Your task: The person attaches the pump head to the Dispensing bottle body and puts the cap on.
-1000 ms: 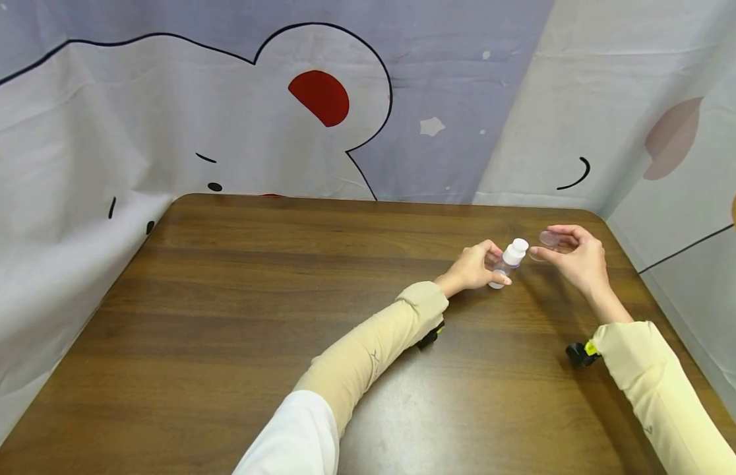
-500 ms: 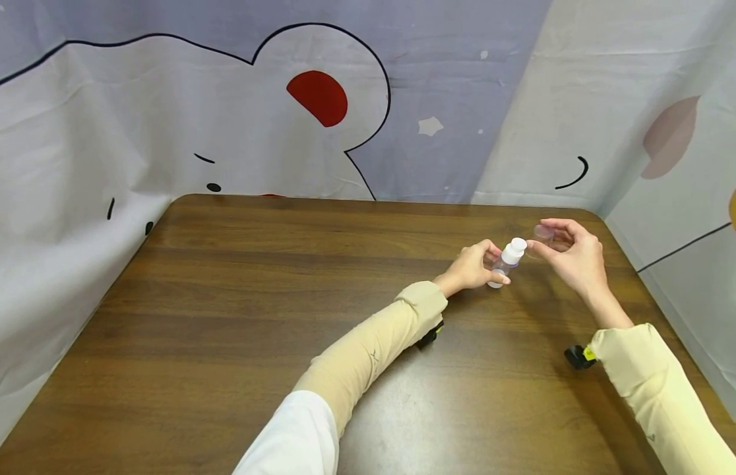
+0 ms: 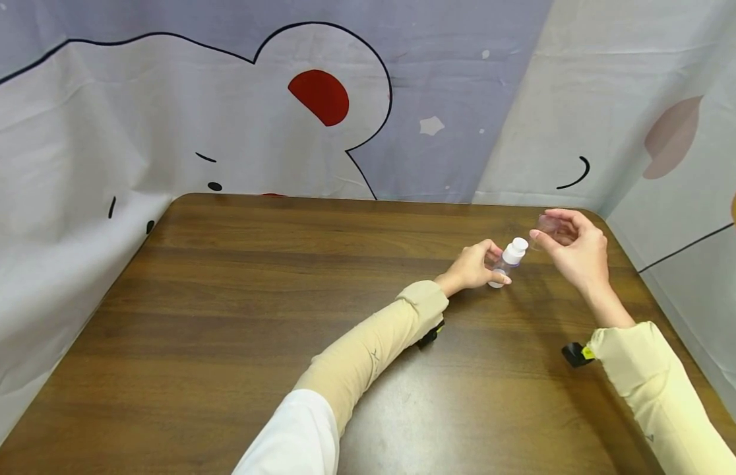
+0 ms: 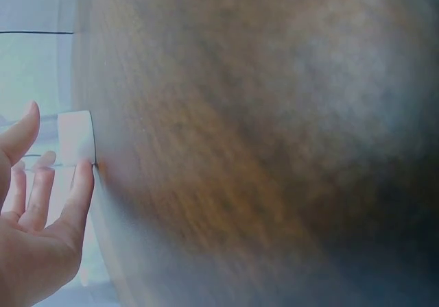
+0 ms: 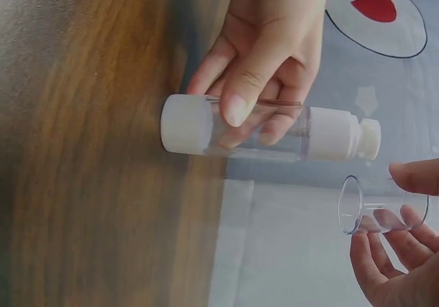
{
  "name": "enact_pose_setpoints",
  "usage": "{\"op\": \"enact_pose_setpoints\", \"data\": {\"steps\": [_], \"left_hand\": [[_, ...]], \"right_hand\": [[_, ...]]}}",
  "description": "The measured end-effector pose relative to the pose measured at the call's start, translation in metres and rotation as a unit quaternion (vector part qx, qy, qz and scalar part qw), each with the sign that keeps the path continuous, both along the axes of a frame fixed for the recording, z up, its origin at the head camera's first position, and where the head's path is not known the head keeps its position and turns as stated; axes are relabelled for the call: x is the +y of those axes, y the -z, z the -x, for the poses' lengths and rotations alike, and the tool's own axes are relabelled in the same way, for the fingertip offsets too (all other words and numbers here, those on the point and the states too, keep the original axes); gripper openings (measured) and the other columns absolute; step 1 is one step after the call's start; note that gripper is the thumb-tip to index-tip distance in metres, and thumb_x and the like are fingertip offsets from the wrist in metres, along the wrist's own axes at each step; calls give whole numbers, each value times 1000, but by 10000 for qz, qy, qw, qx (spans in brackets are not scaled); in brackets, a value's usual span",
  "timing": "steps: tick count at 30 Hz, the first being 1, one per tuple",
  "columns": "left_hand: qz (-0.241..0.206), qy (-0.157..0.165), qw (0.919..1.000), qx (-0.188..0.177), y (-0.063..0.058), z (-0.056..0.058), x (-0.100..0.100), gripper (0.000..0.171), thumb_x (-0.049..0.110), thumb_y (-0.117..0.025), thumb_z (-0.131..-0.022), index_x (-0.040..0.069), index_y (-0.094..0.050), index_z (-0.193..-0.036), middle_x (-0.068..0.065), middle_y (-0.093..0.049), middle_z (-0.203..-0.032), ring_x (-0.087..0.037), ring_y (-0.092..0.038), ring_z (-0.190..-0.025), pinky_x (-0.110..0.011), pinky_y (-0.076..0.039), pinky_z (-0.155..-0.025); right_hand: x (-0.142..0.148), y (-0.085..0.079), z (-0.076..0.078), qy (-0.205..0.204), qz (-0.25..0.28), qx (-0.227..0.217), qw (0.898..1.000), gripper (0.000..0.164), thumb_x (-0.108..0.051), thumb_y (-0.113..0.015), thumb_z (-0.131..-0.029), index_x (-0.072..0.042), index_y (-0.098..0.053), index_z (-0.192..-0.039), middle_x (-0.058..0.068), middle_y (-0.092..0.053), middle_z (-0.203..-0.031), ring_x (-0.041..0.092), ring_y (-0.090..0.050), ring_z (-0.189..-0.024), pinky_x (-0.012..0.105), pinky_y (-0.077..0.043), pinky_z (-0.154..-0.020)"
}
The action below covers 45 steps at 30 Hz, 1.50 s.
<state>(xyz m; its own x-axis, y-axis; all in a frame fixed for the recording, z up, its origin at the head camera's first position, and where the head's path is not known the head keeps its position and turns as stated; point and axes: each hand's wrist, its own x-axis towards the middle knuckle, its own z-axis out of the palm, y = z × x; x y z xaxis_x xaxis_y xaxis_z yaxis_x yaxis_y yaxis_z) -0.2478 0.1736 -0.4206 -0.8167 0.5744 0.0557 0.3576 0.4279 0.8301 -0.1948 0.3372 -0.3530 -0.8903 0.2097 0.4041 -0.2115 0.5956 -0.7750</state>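
Observation:
A clear pump bottle [image 3: 514, 253] with a white base and white pump head stands upright near the table's right back corner. The left hand [image 3: 470, 266] grips its body, thumb on the near side and fingers round the far side in the right wrist view. Its white base [image 4: 75, 137] shows beyond the fingertips in the left wrist view. Beside and above the pump head, the right hand [image 3: 578, 254] holds a clear cylindrical cap [image 5: 351, 207] between thumb and fingers. The cap's open rim faces down toward the table, apart from the bottle.
The brown wooden table [image 3: 273, 277] has its back edge against a printed cloth [image 3: 439, 86]. Cloth also hangs along the left and right sides. A black wrist camera [image 3: 577, 355] hangs below the right sleeve cuff, close over the table.
The right hand has risen a little with the clear cap, lifting it higher and farther back beside the pump head. The left hand and bottle have stayed in place.

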Motion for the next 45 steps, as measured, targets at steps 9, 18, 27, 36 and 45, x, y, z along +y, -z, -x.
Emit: {"op": "enact_pose_setpoints", "data": {"steps": [9,18,27,36,45], "left_hand": [[-74,7,9999,-125,-2,-1,-1,52,17,-83,-75,4,-55,-117,-10,-67,-119,-17,-70,-98,-8,-48,-75],[-99,15,9999,-130,-2,-1,-1,51,17,-83,-75,4,-55,-116,-10,-68,-117,-16,-69,-97,-7,-48,-75],[-39,10,10000,-52,-2,-2,-1,50,18,-82,-76,4,-56,-116,-9,-68,-117,-16,-70,-96,-7,-47,-74],[-108,48,9999,-80,-2,-2,-2,50,16,-82,-77,3,-55,-117,-11,-68,-117,-18,-70,-96,-8,-48,-74],[-56,-39,9999,-107,0,-2,-3,51,19,-82,-76,5,-55,-117,-8,-68,-117,-16,-71,-93,-10,-48,-75]], "right_hand": [[-4,-5,1,186,32,8,9998,40,-13,-74,-83,0,-61,-119,-30,-60,-91,-16,-60,-80,1,-47,-72],[-11,-8,0,64,60,-29,10000,38,-12,-70,-87,1,-58,-120,-30,-59,-96,-14,-58,-87,1,-46,-78],[-17,-4,-2,-304,267,-22,9992,35,-7,-68,-88,3,-57,-120,-27,-62,-101,-12,-59,-90,2,-46,-80],[-31,-12,-10,-589,218,91,9980,35,-1,-67,-87,9,-55,-118,-28,-60,-99,-12,-60,-90,3,-47,-80],[-44,-18,-20,-744,149,42,9971,34,1,-66,-86,11,-55,-117,-30,-58,-98,-12,-59,-89,3,-48,-80]]}}
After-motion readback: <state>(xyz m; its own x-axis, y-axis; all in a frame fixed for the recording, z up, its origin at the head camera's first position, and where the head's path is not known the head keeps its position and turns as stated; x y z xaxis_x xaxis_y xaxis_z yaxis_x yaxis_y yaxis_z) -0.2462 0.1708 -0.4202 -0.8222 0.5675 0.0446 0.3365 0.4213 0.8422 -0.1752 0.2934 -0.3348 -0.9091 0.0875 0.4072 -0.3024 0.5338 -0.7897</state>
